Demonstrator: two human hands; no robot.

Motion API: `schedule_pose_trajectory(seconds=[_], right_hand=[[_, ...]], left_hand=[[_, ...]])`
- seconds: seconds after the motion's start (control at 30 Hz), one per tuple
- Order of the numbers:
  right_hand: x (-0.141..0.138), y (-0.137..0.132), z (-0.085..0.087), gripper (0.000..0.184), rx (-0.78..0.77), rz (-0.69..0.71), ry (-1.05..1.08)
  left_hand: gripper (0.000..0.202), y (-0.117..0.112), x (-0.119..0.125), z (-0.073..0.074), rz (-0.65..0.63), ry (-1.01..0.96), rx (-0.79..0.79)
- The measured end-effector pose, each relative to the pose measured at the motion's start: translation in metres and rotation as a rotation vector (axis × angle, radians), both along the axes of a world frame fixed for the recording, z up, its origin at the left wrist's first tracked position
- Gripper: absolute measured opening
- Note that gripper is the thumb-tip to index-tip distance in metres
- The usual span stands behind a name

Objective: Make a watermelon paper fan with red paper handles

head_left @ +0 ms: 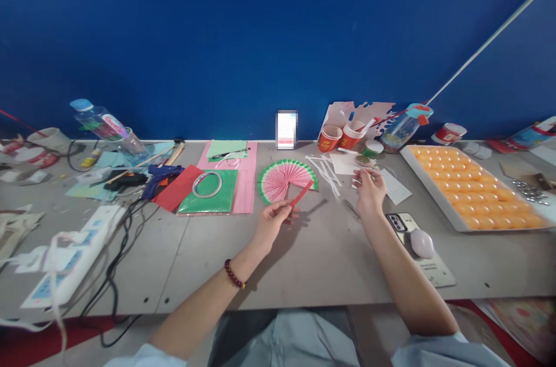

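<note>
My left hand (277, 220), with a beaded bracelet (234, 274) on its wrist, is closed on a narrow red strip (303, 193) that points up and to the right. Just beyond it a pleated pink and green paper fan (287, 173) lies spread out on the table, patterned like a watermelon slice. My right hand (370, 188) is pinched near a white sheet; whether anything sits between its fingertips I cannot make out. To its left lie several thin white strips (326, 173). A pair of metal tweezers or scissors (351, 209) rests beside that hand, only partly discernible.
A phone (428, 263) with a whitish round object (421, 243) lies right of my right forearm. Farther right is a tray of orange balls (473, 187). Red paper cups (330, 138) stand behind. At left are a tape roll (207, 184), a glue gun (160, 179) and a power strip (82, 257).
</note>
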State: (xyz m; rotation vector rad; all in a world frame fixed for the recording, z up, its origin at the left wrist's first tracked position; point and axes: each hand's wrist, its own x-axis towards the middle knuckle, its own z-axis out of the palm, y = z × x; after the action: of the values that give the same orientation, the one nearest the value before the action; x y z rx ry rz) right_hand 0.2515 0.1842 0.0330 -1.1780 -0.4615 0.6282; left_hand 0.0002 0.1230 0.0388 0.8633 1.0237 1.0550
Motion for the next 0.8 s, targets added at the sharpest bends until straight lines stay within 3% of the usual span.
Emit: schedule_pose_trajectory(seconds=[0.13, 0.2, 0.3, 0.4, 0.6, 0.8], right_hand=[[-0.002, 0.001, 0.000, 0.028, -0.106, 0.122, 0.049], [-0.014, -0.005, 0.004, 0.028, -0.122, 0.307, -0.020], [-0.041, -0.018, 0.009, 0.029, -0.134, 0.720, -0.095], [-0.066, -0.032, 0.011, 0.030, -0.100, 0.930, -0.122], [-0.091, -0.044, 0.008, 0.028, -0.046, 0.882, -0.040], [-0.091, -0.047, 0.007, 0.026, -0.050, 0.969, 0.015]], left_hand=[[0.033, -0.001, -0.001, 0.003, -0.020, -0.074, -0.022], [0.034, 0.000, -0.002, 0.002, -0.032, -0.111, -0.026], [0.034, 0.002, -0.003, -0.003, -0.032, -0.172, -0.033], [0.034, 0.004, -0.003, -0.006, -0.032, -0.224, -0.047], [0.030, 0.002, 0.003, -0.004, -0.059, -0.319, -0.056], [0.033, -0.003, 0.008, -0.004, -0.154, -0.425, -0.140]])
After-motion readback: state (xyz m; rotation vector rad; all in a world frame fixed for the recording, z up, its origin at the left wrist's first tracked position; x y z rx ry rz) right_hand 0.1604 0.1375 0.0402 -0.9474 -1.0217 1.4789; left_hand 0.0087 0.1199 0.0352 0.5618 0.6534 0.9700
